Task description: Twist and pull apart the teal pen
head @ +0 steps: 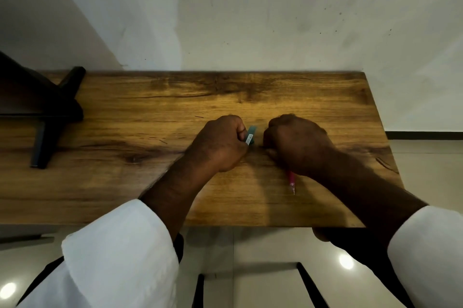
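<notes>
Teal pen cap (250, 135) in left hand (220, 143)

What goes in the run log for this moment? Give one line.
left hand: grips teal pen | right hand: fist on pink pen, tip toward table's near edge | surface: wooden table

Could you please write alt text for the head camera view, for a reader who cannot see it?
Two hands rest close together on a wooden table: the left hand grips a small teal object, the right hand grips a pink pen pointing toward the person. A dark stand sits at the table's left end, before a pale wall.
</notes>
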